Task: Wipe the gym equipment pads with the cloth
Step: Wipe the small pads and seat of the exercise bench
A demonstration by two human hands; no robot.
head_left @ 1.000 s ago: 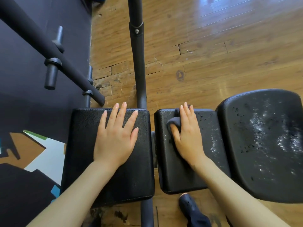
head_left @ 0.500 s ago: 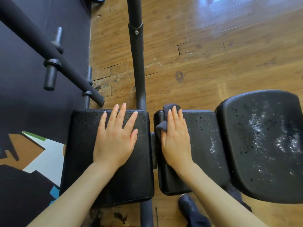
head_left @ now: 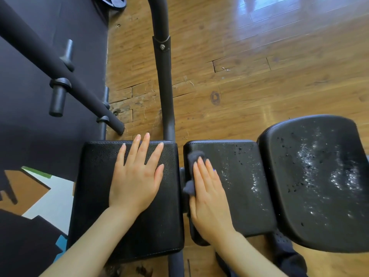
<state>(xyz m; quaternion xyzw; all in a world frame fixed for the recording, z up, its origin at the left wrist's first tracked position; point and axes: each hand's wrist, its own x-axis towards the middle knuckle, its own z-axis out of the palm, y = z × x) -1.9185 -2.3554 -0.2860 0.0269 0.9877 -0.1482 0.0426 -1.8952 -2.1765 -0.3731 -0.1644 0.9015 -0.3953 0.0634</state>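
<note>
Three black pads lie side by side below me. My left hand (head_left: 137, 176) rests flat with fingers spread on the left pad (head_left: 95, 196). My right hand (head_left: 207, 194) presses a dark grey cloth (head_left: 192, 160) onto the left edge of the middle pad (head_left: 241, 176); cloth shows beyond my fingertips and beside my thumb. The middle pad carries white specks and smears on its right half. The large rounded right pad (head_left: 319, 176) is heavily flecked with white residue and dark spots.
A black metal post (head_left: 163, 76) rises between the left and middle pads. A padded bar with pegs (head_left: 58, 76) slants across the left over a dark mat (head_left: 24, 136). Wooden floor (head_left: 259, 66) lies beyond. My dark shoe (head_left: 287, 254) shows under the pads.
My right hand with the cloth slid left across the middle pad, then pulled back toward me along its left edge. The left hand stayed put.
</note>
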